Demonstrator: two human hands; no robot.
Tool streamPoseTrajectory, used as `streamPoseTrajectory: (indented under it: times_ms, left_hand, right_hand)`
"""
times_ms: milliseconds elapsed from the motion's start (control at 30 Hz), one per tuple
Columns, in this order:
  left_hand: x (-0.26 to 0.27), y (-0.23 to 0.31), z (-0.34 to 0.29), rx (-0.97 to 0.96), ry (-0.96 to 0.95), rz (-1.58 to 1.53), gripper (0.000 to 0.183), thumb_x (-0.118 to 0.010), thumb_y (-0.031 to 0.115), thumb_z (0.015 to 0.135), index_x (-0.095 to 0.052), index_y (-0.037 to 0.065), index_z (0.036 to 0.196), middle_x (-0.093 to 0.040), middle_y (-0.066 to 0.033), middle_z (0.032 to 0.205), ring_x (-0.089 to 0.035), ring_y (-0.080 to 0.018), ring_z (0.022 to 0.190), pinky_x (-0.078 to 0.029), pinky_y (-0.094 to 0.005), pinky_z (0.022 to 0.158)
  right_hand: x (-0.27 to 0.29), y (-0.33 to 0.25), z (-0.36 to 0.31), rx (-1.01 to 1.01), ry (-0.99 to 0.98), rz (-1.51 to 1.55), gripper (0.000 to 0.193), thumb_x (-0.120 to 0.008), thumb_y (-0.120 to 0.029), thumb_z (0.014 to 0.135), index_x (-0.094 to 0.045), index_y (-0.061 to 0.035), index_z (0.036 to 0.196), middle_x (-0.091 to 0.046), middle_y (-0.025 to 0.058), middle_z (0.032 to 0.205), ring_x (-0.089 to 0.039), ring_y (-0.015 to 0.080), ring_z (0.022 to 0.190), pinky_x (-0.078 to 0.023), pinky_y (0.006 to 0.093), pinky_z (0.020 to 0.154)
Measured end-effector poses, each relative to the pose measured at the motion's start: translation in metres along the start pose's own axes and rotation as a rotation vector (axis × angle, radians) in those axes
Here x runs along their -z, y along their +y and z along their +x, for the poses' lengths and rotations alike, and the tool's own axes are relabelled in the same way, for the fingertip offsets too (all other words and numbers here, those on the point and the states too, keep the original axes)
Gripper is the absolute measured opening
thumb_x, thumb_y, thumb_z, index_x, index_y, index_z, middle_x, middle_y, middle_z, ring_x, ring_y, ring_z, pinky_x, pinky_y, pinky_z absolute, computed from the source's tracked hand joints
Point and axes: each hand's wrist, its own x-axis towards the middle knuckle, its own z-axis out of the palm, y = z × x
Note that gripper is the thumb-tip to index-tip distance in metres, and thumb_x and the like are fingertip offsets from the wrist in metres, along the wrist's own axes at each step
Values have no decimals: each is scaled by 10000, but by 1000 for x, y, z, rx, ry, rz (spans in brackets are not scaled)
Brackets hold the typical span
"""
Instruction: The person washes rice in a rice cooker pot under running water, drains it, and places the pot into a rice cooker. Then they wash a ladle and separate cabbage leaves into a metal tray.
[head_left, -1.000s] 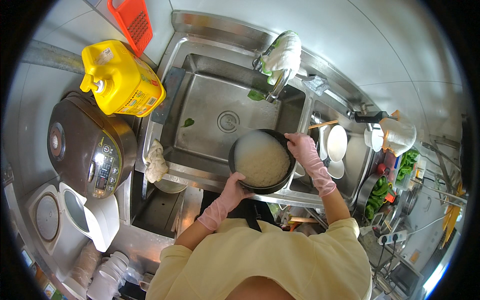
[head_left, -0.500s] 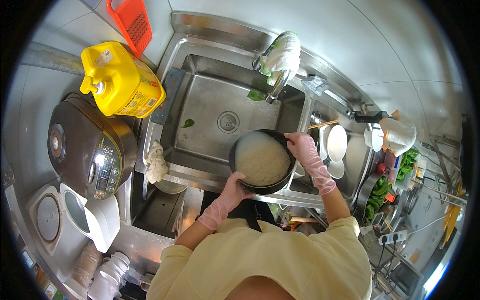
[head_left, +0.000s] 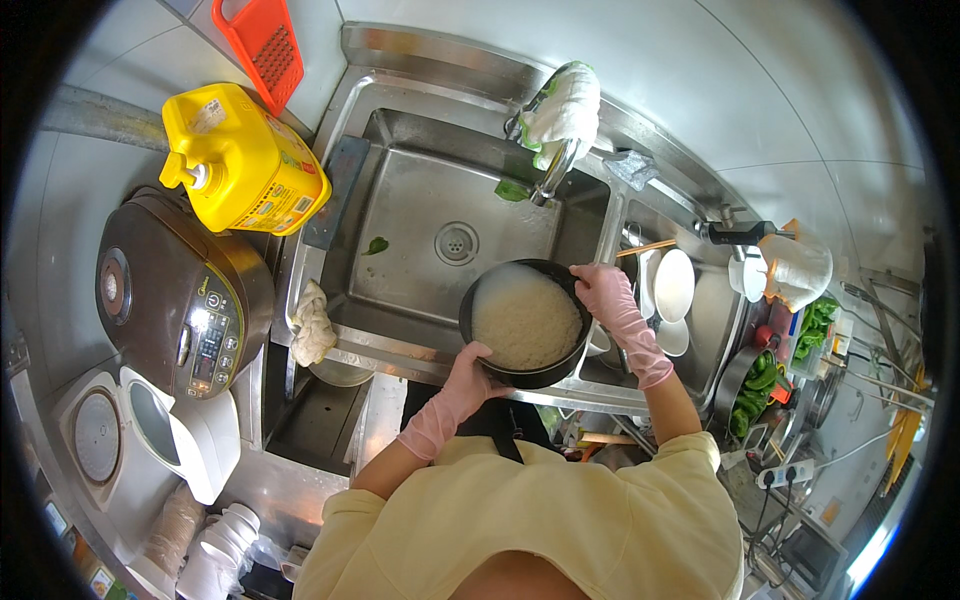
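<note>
Between my hands is a dark round pot (head_left: 530, 378) over the front edge of the sink. White rice (head_left: 535, 325) lies in it under cloudy water, which pools toward the far left side. My left hand (head_left: 468, 385), in a pink glove, grips the near left rim, its thumb on top. My right hand (head_left: 604, 292), gloved the same way, holds the far right rim. Beyond the pot is the steel sink basin (head_left: 420, 200) with a drain (head_left: 457, 243) and two bits of green leaf. The faucet (head_left: 556, 172), wrapped in a white cloth, reaches over the basin.
A second basin at right holds white bowls (head_left: 674, 285) and chopsticks (head_left: 647, 248). A yellow jug (head_left: 245, 160) and a brown rice cooker (head_left: 185, 290) stand at left. A rag (head_left: 312, 325) hangs over the sink's front left edge. Green peppers (head_left: 755, 392) fill a pan at far right.
The pot and both hands have barely moved, with at most a tiny shift to the right. Both hands keep their hold on the rim.
</note>
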Motion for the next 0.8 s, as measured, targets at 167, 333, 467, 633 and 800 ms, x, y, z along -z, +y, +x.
streamPoseTrajectory:
  times_ms: [167, 333, 467, 633, 800]
  left_hand:
    - [1, 0, 0, 14, -6, -10, 709, -551, 385, 723, -399, 88, 1348, -449, -147, 1344, -461, -341, 1159, -369, -527, 994]
    - [0, 0, 1, 20, -10, -31, 717, -548, 387, 725, -391, 98, 1362, -444, -139, 1363, -465, -351, 1171, -367, -528, 993]
    - [-1, 1, 0, 22, -21, -17, 726, -544, 393, 730, -383, 98, 1373, -447, -142, 1363, -478, -362, 1169, -364, -530, 993]
    - [-3, 2, -2, 32, 14, -23, 735, -541, 400, 732, -376, 96, 1381, -451, -144, 1357, -476, -371, 1176, -358, -531, 998]
    - [-6, 5, -5, 27, 1, -19, 734, -537, 405, 734, -378, 96, 1380, -452, -143, 1355, -471, -373, 1182, -356, -531, 1002]
  right_hand:
    - [-1, 1, 1, 12, 7, -15, 257, -583, -132, 766, -695, -59, 987, -672, 173, 884, -645, 341, 848, -519, 418, 773]
    - [-2, 2, 2, 3, -7, -29, 245, -579, -134, 766, -698, -62, 968, -673, 171, 878, -648, 340, 837, -522, 419, 768]
    - [-1, 1, 4, -9, -21, -40, 240, -574, -137, 766, -700, -59, 955, -673, 172, 876, -649, 341, 835, -522, 420, 766]
    - [0, -1, 5, -20, -46, -45, 241, -572, -138, 764, -700, -56, 951, -673, 173, 876, -650, 343, 837, -523, 420, 769]
    - [1, -2, 6, -24, -57, -45, 246, -569, -139, 763, -702, -56, 952, -675, 174, 881, -651, 343, 844, -523, 416, 779]
